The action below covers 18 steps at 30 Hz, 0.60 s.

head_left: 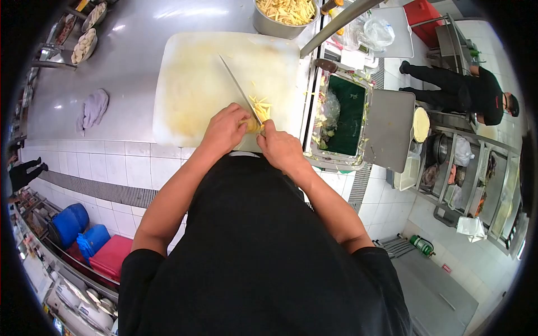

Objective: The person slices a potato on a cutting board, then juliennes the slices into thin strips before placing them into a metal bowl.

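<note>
Steel counter (129,50) carries a pale cutting board (190,84); near its front edge the left hand (224,130) presses, fingers curled, on a yellow piece (250,124) — cut strips (261,106) beside it. Right hand (280,147) grips the knife (238,87) — its long blade points up-left, away from the person.

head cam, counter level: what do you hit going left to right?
Grey cloth → cutting board → left hand → knife → right hand → waste bin → person in black.
</note>
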Available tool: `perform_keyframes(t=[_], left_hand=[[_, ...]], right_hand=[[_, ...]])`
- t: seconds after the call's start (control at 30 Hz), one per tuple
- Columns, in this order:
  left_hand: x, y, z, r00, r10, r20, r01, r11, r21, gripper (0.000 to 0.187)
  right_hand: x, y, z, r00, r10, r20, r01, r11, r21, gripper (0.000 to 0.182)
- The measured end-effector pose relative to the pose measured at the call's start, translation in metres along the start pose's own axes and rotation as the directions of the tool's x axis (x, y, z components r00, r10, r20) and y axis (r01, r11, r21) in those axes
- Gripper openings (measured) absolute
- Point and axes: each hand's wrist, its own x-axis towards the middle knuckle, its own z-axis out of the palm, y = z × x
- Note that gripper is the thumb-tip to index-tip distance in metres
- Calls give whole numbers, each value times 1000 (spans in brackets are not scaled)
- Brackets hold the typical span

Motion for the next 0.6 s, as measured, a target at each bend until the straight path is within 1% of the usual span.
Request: perform_keyframes(t=[0.13,0.17,0.23,0.27,0.3,0.37,0.43,0.47,0.53,0.57,0.6], left_hand=[[2,-2,4,999,-11,46,8,998,64,20],[4,-3,6,998,-20,60,15,996,93,20],[4,-4,6,999,0,49,-4,997,80,20],[3,-6,6,999,18,38,-20,997,71,21],[2,-6,5,999,10,35,-13,997,71,21],[2,-3,5,999,-21,39,20,999,32,21],[2,-4,6,999,-4,33,3,999,33,20],[2,-4,6,1000,7,19,-8,999,38,20],[0,-6,7,999,-5,32,4,999,46,20],[2,-6,8,999,-12,35,10,999,53,20],[3,-6,7,999,-10,32,8,999,53,20]], right_hand=[[-25,-12,-33,1000,-29,8,29,1000,6,32],[-34,-11,-38,998,-42,39,42,999,0,32],[-50,-8,-41,995,-59,75,60,998,-8,32],[-57,-5,-40,993,-29,113,32,999,-25,31],[-63,-4,-39,989,2,151,4,999,-42,31],[-61,0,-31,988,-7,154,13,999,-37,31],[-39,8,-4,998,-43,35,45,998,-38,30],[-25,8,0,999,-42,33,44,998,-38,30],[-7,-2,-4,991,-121,-47,117,989,-88,30],[-14,-3,-12,991,-120,-51,115,989,-89,30],[-26,-11,-29,995,-99,1,99,992,-78,30]])
